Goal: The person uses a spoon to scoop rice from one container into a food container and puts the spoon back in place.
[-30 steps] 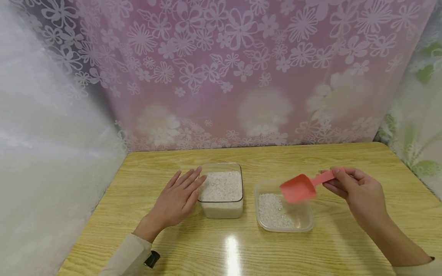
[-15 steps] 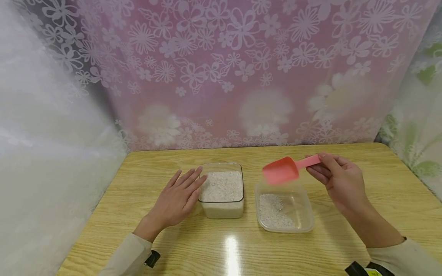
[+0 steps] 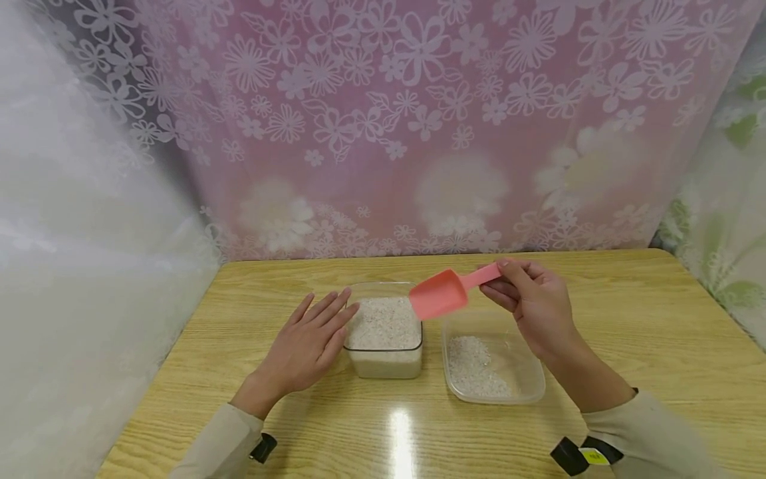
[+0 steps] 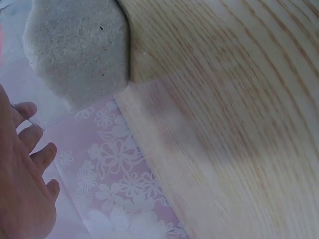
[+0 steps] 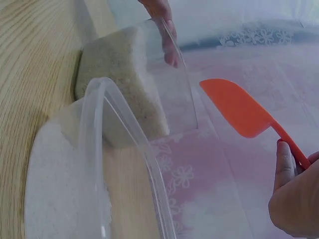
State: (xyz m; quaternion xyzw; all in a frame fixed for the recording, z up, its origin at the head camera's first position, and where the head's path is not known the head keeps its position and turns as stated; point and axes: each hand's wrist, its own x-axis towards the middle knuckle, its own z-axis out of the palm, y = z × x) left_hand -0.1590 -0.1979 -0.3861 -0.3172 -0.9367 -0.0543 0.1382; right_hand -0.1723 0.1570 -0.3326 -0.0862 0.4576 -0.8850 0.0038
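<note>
1. Pink floral curtain (image 3: 371, 133) hangs at the far side, cut off above.
2. Wood-grain table (image 3: 299, 436) is cut off near.
3. Clear container (image 3: 385, 350) stands left, mostly full of rice (image 3: 383, 322).
4. Plastic tub (image 3: 520, 372), right, holds less.
5. Left hand (image 3: 308, 349) touches the container's left rim, fingers slightly apart.
6. Right hand (image 3: 541, 306) pinches the pink scoop (image 3: 439, 294) by its handle, hiding the end.
7. The scoop hangs above the container's right rim.
8. Yellow label (image 3: 594, 456), right wrist, is unreadable.

Backdrop (image 3: 371, 133): pink, white floral print
Left sheet (image 3: 96, 266): whitish, slightly shiny
Right sheet (image 3: 730, 219): pale, green leaf print
Table (image 3: 479, 439): yellowish, wood-grained, glossy
</note>
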